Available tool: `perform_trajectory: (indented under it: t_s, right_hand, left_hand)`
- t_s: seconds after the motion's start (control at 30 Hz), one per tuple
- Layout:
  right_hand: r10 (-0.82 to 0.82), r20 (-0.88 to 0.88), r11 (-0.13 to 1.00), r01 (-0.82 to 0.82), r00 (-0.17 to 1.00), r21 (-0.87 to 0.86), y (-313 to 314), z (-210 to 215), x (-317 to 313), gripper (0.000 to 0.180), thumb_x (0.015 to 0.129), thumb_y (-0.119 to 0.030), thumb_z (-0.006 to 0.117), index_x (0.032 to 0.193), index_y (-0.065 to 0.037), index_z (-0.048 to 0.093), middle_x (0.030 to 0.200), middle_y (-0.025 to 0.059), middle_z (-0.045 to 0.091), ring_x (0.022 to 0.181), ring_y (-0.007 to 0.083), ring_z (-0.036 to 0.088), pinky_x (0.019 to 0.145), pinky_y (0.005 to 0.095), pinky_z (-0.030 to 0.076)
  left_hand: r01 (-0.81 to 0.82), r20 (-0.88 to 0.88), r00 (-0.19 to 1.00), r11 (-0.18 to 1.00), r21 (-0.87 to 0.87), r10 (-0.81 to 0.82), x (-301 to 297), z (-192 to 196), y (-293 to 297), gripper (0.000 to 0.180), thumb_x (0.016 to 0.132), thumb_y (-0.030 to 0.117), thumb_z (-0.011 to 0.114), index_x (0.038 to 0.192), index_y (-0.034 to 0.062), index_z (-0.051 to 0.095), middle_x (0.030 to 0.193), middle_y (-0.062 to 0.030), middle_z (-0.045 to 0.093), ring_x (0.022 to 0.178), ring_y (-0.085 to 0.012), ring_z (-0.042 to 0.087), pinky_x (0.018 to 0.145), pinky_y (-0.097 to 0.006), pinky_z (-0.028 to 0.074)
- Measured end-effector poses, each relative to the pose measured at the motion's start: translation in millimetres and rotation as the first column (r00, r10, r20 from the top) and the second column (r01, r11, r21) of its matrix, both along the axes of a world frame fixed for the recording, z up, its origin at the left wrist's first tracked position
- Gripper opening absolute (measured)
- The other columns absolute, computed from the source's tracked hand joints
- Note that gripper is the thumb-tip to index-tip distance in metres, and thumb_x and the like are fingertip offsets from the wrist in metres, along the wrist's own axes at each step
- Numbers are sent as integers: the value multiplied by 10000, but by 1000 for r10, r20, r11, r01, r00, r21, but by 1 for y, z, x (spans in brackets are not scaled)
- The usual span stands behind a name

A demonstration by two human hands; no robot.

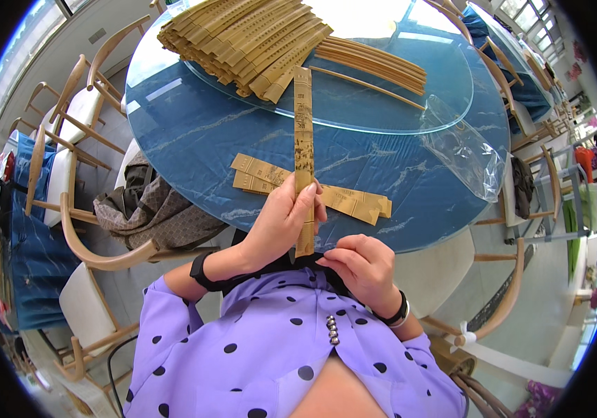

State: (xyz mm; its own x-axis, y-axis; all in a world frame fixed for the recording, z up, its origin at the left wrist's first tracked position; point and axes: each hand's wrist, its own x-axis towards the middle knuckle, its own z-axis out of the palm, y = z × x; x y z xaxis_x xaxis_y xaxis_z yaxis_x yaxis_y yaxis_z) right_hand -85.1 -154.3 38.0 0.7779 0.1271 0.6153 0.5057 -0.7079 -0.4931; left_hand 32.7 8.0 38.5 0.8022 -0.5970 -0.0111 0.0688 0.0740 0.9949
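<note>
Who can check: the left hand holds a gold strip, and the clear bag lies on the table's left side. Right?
No: in the head view, the clear bag lies on the right side of the table. The left hand holds a gold strip.

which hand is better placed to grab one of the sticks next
Probably the right hand: it is on the same side as the sticks and grips nothing large, though its pinch may hide something small. The left hand holds the strip.

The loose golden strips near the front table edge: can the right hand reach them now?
Probably yes: the right ends of the loose golden strips lie just beyond the right hand, and nothing visible blocks the way.
</note>
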Motion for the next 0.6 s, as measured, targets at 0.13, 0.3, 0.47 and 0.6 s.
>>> perform_trajectory:
  t_s: [0.13, 0.3, 0.47, 0.6]
  right_hand:
    - [-62, -73, 996, 67, 995, 57, -5, 1, -5, 177, 746, -103, 853, 829, -56, 703, 815, 62, 665, 642, 224, 638, 559, 327, 503]
    - [-140, -99, 988, 146, 985, 54, -12, -2, -11, 171, 757, -101, 850, 814, -58, 694, 802, 58, 651, 628, 227, 629, 550, 330, 493]
    - [-188, -120, 979, 196, 975, 57, -23, -2, -17, 169, 768, -106, 848, 812, -64, 691, 798, 55, 639, 623, 228, 622, 545, 336, 484]
    - [-235, -120, 971, 239, 965, 18, -36, 0, -20, 166, 771, -111, 846, 807, -66, 690, 793, 51, 632, 618, 225, 617, 542, 336, 479]
  left_hand:
    - [-418, 709, 705, 821, 388, 24, 88, 47, 13, 283, 1080, 230, 482, 1219, 5, 580, 704, -117, 588, 657, -230, 621, 626, -345, 483]
    - [-928, 949, -34, 362, 86, -313, 241, 69, 23, 475, 1033, 378, 556, 1481, 223, 545, 802, -103, 621, 684, -266, 662, 613, -392, 557]
    - [-974, 820, -58, 213, 79, -569, 346, 86, 43, 404, 1054, 384, 508, 1379, 190, 646, 852, -77, 671, 775, -203, 689, 618, -335, 566]
    - [-972, 727, 83, 106, 210, -681, 372, 77, 36, 475, 1032, 476, 489, 1379, 192, 647, 871, -75, 674, 795, -201, 684, 654, -343, 561]
